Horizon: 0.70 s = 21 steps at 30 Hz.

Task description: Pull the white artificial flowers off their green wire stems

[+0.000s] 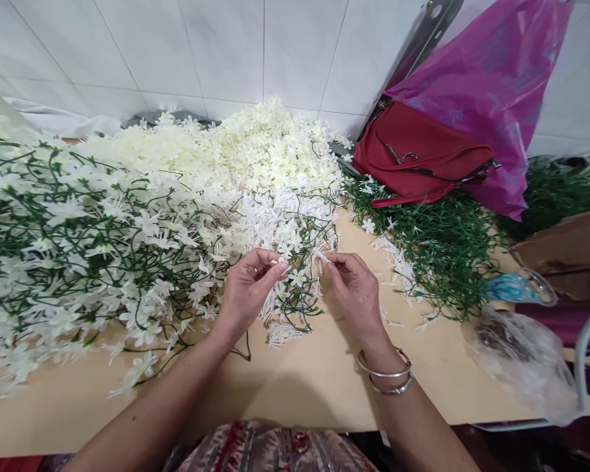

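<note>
My left hand point(250, 286) is closed in a pinch, with a small white artificial flower point(281, 261) at its fingertips. A short distance to the right, my right hand point(354, 288) pinches a white plastic stamen piece point(320, 254) between thumb and forefinger. Below and between the hands lie green-stemmed artificial flowers point(297, 278) and loose white stamens point(281, 333). Behind them spreads a pile of white stamens point(263, 219), partly covered by green stems. Cream flower heads point(275, 144) are heaped against the wall.
Finished-looking white flowers on green stems point(98, 242) cover the table's left side. At right are green plastic stems point(437, 249), a red handbag point(417, 151), a purple plastic bag point(491, 85), a clear plastic bag point(526, 367) and a cardboard box point(565, 252). The tiled wall point(221, 52) stands behind.
</note>
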{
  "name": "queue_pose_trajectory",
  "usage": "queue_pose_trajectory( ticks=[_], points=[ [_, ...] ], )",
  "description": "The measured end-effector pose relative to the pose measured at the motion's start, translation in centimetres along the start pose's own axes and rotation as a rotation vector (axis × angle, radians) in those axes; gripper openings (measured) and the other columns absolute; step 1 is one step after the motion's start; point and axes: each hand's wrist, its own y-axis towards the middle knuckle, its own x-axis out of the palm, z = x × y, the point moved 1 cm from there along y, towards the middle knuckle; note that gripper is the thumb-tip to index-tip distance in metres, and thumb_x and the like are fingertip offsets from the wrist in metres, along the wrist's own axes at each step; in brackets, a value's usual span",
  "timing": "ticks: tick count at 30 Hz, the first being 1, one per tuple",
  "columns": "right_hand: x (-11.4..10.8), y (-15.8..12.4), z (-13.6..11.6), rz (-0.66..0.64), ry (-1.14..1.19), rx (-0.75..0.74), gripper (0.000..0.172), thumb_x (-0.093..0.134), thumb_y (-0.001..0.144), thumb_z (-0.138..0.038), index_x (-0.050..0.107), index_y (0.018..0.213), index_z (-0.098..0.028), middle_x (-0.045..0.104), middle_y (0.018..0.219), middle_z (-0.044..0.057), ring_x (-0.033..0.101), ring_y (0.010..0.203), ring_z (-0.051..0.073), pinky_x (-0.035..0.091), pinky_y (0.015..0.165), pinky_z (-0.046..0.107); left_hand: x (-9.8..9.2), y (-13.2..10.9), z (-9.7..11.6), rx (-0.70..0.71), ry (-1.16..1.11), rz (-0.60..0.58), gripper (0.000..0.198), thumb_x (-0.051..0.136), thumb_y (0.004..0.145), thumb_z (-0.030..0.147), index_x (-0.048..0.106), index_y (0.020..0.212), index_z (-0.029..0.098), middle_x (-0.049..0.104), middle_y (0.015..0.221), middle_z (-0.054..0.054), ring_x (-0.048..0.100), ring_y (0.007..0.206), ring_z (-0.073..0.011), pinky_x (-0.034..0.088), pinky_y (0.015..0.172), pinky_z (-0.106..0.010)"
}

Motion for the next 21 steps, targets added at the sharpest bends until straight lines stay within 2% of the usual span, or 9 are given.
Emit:
queue_pose_trajectory(
  ticks=[4, 8, 11, 15, 18, 21],
  points=[
    [-0.1, 0.0, -0.2, -0.012, -0.001, -0.009, 0.011, 0.063, 0.097, -0.023, 0.072, 0.102, -0.024, 0.071, 0.098, 0.006, 0.068, 0.091, 0.022, 0.054, 0.084, 0.038, 0.0, -0.1, -0.3, 0.027, 0.023, -0.028, 0.021, 0.078, 0.086, 0.038, 0.069, 0.089, 0.019, 0.069, 0.081, 0.001, 0.067, 0.075, -0.0126, 0.058, 0.076, -0.025],
    [-0.3, 0.0, -1.3, 0.023, -0.027, -0.157, 0.012, 0.067, 0.096, -0.026, 0.073, 0.106, -0.024, 0.071, 0.109, 0.010, 0.066, 0.107, 0.025, 0.052, 0.100, 0.045, 0.0, -0.2, -0.6, 0.100, 0.130, -0.056, 0.016, 0.072, 0.093, 0.034, 0.075, 0.100, 0.019, 0.074, 0.091, -0.002, 0.067, 0.084, -0.0139, 0.054, 0.079, -0.024],
    [-0.1, -0.3, -2.4, -0.025, 0.025, -0.242, 0.016, 0.069, 0.096, -0.029, 0.074, 0.111, -0.025, 0.069, 0.116, 0.010, 0.064, 0.115, 0.026, 0.050, 0.105, 0.048, 0.2, -0.5, -0.7, 0.137, 0.192, -0.085, 0.016, 0.072, 0.094, 0.033, 0.078, 0.100, 0.019, 0.076, 0.094, -0.004, 0.067, 0.085, -0.0152, 0.054, 0.079, -0.025],
    [0.6, -0.9, -3.2, -0.187, 0.161, -0.217, 0.017, 0.070, 0.096, -0.031, 0.074, 0.112, -0.026, 0.071, 0.112, 0.008, 0.066, 0.111, 0.024, 0.054, 0.099, 0.043, 0.7, -1.0, -0.6, 0.158, 0.262, -0.155, 0.013, 0.072, 0.094, 0.032, 0.078, 0.098, 0.020, 0.078, 0.092, -0.004, 0.069, 0.082, -0.0161, 0.054, 0.078, -0.027],
    [0.9, -1.2, -3.3, -0.212, 0.227, -0.174, 0.011, 0.072, 0.094, -0.029, 0.075, 0.104, -0.025, 0.073, 0.103, 0.006, 0.068, 0.101, 0.022, 0.056, 0.092, 0.039, 1.0, -1.4, -0.5, 0.210, 0.373, -0.160, 0.011, 0.070, 0.095, 0.029, 0.076, 0.095, 0.020, 0.078, 0.089, -0.003, 0.069, 0.081, -0.0155, 0.052, 0.077, -0.027],
    [1.0, -1.3, -3.2, -0.215, 0.279, -0.125, 0.010, 0.073, 0.093, -0.027, 0.075, 0.103, -0.025, 0.073, 0.102, 0.005, 0.069, 0.097, 0.020, 0.056, 0.089, 0.037, 1.0, -1.5, -0.7, 0.192, 0.404, -0.147, 0.013, 0.070, 0.095, 0.031, 0.073, 0.091, 0.020, 0.076, 0.084, -0.003, 0.068, 0.077, -0.0147, 0.051, 0.073, -0.026]
  ],
)
